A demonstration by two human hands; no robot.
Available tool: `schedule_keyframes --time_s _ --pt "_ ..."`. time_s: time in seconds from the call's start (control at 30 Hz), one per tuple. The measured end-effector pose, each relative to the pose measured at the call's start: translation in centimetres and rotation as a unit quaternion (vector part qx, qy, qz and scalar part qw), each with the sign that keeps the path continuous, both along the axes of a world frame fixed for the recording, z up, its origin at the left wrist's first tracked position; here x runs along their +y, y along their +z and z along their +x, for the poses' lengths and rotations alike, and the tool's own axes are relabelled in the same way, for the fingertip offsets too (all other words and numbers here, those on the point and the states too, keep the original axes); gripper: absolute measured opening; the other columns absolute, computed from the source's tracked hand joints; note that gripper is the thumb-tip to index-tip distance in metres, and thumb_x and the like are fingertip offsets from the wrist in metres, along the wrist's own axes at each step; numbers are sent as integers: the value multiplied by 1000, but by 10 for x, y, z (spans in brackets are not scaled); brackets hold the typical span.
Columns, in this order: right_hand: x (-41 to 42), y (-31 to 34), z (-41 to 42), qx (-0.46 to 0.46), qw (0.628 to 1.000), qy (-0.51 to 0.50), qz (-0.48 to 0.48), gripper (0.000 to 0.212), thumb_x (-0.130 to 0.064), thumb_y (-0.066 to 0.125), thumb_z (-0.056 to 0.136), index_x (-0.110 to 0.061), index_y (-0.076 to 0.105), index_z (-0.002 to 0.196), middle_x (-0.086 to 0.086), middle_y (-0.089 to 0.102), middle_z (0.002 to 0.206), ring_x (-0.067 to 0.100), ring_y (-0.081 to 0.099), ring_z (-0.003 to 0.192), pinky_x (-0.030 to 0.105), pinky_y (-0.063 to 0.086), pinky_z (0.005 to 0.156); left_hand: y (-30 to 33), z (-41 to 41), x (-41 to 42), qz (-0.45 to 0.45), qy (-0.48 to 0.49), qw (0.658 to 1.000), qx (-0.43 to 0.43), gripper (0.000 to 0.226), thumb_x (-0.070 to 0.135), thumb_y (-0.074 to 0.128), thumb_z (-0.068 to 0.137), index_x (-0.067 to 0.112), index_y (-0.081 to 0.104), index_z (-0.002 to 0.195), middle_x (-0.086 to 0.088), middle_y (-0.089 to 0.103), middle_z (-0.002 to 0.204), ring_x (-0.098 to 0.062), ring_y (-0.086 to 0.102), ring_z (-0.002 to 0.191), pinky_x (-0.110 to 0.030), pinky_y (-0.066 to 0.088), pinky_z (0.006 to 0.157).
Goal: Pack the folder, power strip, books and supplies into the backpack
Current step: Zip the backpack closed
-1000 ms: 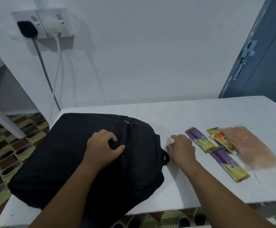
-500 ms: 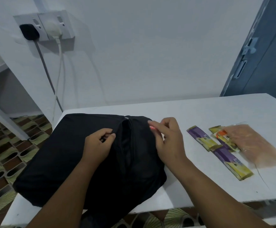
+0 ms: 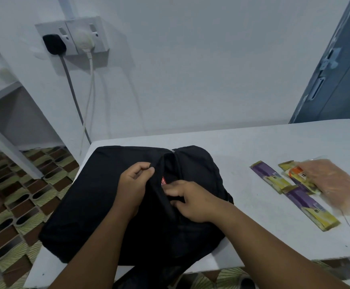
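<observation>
Nearby: I see flat purple-yellow packets (image 3: pixel 271 176) and a clear pouch (image 3: pixel 340 184) on the white counter (image 3: pixel 253 142).
Bag: soft black backpack (image 3: pixel 99 197); left hand (image 3: pixel 133 185) fingers pinch its opening, right hand (image 3: pixel 190 200) fingers grip inside.

The right hand (image 3: pixel 192 202) has its fingertips buried in the black backpack's (image 3: pixel 99 203) opening, whose inside is too dark to read. The red tag's (image 3: pixel 163 181) print is illegible. The clear plastic packet (image 3: pixel 340 184) is blurred.

On the far wall you see a double socket (image 3: pixel 72 36) with a black plug (image 3: pixel 54 44) and a white plug (image 3: pixel 84 39). At far right stands a blue door (image 3: pixel 336 76). At left lies the patterned floor (image 3: pixel 13 195).
</observation>
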State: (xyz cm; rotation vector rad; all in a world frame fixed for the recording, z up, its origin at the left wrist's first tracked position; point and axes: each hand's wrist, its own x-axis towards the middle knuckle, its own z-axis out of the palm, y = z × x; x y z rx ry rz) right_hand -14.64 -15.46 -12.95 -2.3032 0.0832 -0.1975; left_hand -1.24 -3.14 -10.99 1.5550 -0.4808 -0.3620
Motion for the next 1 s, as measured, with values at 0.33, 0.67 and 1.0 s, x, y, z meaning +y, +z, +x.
schedule_keyframes --time_s 0.33,0.67,1.0 --pt "-50 3 -42 -163 910 -363 112 31 0 57 91 -23 77 97 -10 75 85 0 70 83 16 52 81 -13 -28 -34 95 21 968 -229 22 7 64 91 13 58 71 -4 50 58 -6 42 54 -25 40 54" --pt "-140 -46 -112 30 854 -512 -89 27 -14 63 85 -14 64 113 2 61 115 23 55 112 37 48 94 -15 -72 -81 47 -2 982 -181 21 7 62 94 12 59 73 4 48 58 -5 41 52 -19 37 51" --pt "-164 -61 -139 72 841 -525 -108 27 -26 71 80 -26 67 107 -3 66 107 25 55 108 41 45 92 -19 -93 -108 89 -30 978 -185 21 7 59 94 9 55 73 0 48 61 -5 43 53 -16 37 51"
